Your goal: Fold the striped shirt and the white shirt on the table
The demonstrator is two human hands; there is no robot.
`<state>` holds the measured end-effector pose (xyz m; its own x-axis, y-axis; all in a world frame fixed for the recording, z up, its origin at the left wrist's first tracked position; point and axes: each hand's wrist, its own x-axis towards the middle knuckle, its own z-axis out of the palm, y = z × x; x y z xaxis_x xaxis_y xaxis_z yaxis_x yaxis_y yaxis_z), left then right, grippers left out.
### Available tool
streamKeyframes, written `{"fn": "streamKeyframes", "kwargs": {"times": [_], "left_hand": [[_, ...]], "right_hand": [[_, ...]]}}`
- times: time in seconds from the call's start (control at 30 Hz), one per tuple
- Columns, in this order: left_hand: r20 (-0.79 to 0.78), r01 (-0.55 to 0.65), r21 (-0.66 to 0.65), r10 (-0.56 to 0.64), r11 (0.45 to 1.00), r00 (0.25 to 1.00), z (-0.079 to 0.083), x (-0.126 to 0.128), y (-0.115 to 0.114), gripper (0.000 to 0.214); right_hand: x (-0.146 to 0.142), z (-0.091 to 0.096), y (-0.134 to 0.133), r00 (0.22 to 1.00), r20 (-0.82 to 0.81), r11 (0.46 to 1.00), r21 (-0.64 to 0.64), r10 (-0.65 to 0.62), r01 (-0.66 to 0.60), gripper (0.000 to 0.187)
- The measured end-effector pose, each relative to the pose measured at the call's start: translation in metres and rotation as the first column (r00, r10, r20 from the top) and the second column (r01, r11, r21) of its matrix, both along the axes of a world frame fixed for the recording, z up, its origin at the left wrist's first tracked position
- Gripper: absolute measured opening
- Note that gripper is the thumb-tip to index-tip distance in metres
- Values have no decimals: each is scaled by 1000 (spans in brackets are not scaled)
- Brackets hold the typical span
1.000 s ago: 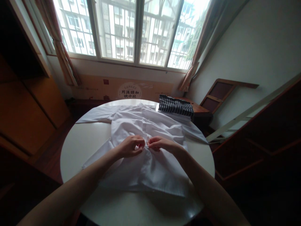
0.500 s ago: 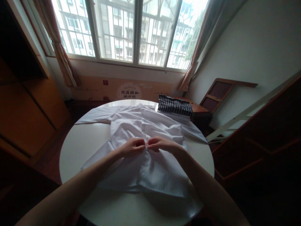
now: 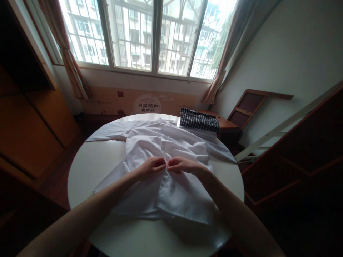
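Note:
A white long-sleeved shirt (image 3: 142,146) lies spread on a round white table (image 3: 88,167), its collar toward the window and its hem toward me. At the front placket, about midway down, my left hand (image 3: 152,167) pinches the cloth from the left. My right hand (image 3: 182,165) pinches the same spot from the right, the fingertips of both almost touching. A button, if one is between them, is hidden by the fingers. Below the hands the two front edges hang slightly apart and wrinkled.
Folded cloth, black with white stripes (image 3: 199,120), rests on a white folded pile (image 3: 199,132) at the table's back right. Beyond stand a wooden chair (image 3: 248,107) and a barred window (image 3: 134,35). A wooden cabinet (image 3: 37,125) is on the left.
Both hands stay at the same place on the placket, with only slight finger movement. The front edge near the hem has shifted a little to the left.

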<state>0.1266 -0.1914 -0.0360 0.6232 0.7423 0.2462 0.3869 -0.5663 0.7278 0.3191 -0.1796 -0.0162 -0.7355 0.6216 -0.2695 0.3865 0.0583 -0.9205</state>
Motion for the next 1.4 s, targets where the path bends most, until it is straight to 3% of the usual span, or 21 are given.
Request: {"fn": "streamKeyframes", "kwargs": {"times": [0.33, 1.07, 1.4], "left_hand": [[21, -35, 49, 34, 998, 999, -3, 1, -1, 22], [64, -1, -73, 5, 997, 998, 1, -2, 0, 22], [64, 8, -15, -7, 1000, 998, -2, -3, 2, 28]], "right_hand": [[2, -2, 2, 1000, -6, 1000, 7, -15, 15, 26], [1, 7, -3, 998, -53, 999, 11, -44, 44, 23], [1, 8, -4, 997, 8, 996, 46, -73, 73, 26]]}}
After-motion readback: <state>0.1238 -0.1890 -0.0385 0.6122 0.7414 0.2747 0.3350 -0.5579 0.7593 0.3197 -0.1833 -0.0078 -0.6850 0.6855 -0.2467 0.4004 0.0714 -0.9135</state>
